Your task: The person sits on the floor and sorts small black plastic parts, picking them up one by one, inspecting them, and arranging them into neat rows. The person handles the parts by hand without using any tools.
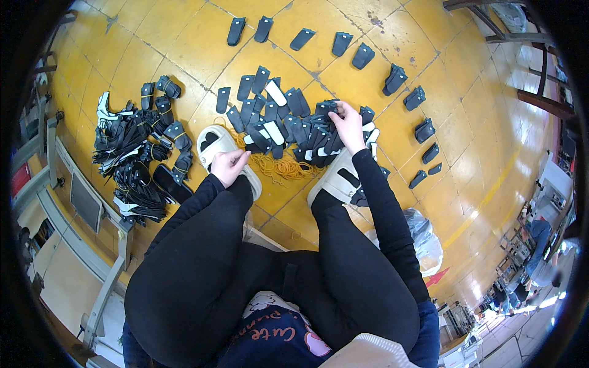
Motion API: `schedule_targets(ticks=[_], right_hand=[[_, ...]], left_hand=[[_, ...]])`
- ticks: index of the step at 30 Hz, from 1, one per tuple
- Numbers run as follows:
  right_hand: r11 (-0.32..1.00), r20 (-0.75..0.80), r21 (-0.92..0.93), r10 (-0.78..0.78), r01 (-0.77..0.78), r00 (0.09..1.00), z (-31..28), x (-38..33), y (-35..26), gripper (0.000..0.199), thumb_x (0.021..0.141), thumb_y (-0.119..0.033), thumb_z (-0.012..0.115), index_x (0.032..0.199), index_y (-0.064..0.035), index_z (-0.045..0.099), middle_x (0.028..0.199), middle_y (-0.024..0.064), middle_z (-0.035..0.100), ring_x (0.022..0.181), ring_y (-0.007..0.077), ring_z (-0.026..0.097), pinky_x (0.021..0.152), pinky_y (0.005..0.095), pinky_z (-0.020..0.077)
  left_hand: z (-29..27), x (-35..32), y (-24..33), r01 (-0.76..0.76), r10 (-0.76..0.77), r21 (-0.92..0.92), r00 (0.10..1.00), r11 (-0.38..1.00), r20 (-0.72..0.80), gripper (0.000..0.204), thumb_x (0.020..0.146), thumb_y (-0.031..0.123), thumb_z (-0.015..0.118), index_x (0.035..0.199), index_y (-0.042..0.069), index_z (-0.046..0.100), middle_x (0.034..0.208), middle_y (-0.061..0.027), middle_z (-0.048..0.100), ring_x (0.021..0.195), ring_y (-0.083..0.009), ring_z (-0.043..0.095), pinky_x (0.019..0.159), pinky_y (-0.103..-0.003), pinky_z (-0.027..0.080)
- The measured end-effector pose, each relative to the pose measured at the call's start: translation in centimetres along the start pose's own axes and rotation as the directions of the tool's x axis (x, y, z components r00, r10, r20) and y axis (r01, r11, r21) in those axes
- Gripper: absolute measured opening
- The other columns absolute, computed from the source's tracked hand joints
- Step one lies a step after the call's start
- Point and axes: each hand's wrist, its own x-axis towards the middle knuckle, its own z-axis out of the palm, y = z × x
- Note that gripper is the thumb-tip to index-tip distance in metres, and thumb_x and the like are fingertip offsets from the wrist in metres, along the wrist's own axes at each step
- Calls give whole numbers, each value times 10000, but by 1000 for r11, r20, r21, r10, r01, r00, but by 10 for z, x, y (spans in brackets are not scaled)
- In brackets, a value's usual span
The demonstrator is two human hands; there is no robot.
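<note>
My right hand (348, 127) reaches over the right side of a loose pile on the floor. Its thumb and fingers are closed at the edge of a black tongue-shaped piece (326, 108). The pile holds many such flat black pieces (298, 103), some turned to a white side (274, 132). Above my left slipper (216, 142), my left hand (227, 167) is closed with fingertips pinched together; whether anything is between them is hidden. Yellow cords (282, 167) lie tangled between my feet, below the pile.
Black pieces (342, 43) lie spaced in an arc from far to right, some stacked. On the left sit tied bundles (178, 135) and a heap of black strips (126, 144). A clear plastic bag (424, 242) rests by my right leg. A metal frame (73, 233) stands left.
</note>
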Motion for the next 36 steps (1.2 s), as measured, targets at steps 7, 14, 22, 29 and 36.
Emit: schedule_targets(ticks=[7, 14, 22, 29, 36], right_hand=[[999, 50, 28, 31, -33, 998, 6, 11, 1, 329, 758, -154, 694, 1025, 23, 618, 831, 156, 669, 764, 232, 654, 718, 319, 497], [972, 39, -12, -235, 235, 971, 2, -4, -17, 187, 756, -64, 689, 919, 10, 633, 809, 62, 644, 710, 126, 586, 670, 258, 461], [966, -74, 124, -218, 226, 973, -15, -24, -42, 183, 765, -5, 664, 943, 3, 621, 938, 96, 650, 915, 197, 616, 827, 289, 459], [954, 19, 299, -6, 0, 1000, -11, -28, -41, 235, 825, -56, 666, 1047, 1, 610, 846, -14, 620, 705, 42, 514, 651, 195, 429], [878, 90, 475, 20, -61, 996, -13, -34, -47, 223, 842, -41, 644, 1054, 12, 602, 870, -14, 624, 762, 51, 554, 689, 202, 449]], left_hand=[[2, 64, 26, 3, 14, -93, 982, 996, 186, 220, 891, 244, 578, 890, 26, 602, 741, -127, 611, 685, -262, 608, 632, -341, 466], [51, 157, 72, -154, 180, 453, 984, 878, -13, 547, 719, 319, 731, 1146, 46, 525, 1103, -123, 522, 1100, -297, 478, 885, -416, 417], [68, 162, 71, -166, 192, 469, 981, 868, -8, 469, 667, 197, 770, 1056, 125, 518, 1016, -68, 538, 1015, -281, 487, 871, -446, 340], [57, 162, 46, -319, 329, 396, 943, 861, 45, 317, 710, 171, 732, 967, 70, 577, 975, -89, 593, 995, -289, 530, 825, -403, 393], [26, 140, 85, -5, 45, -157, 967, 988, 252, 249, 803, 187, 680, 957, 18, 581, 764, -80, 611, 770, -186, 607, 719, -307, 453]])
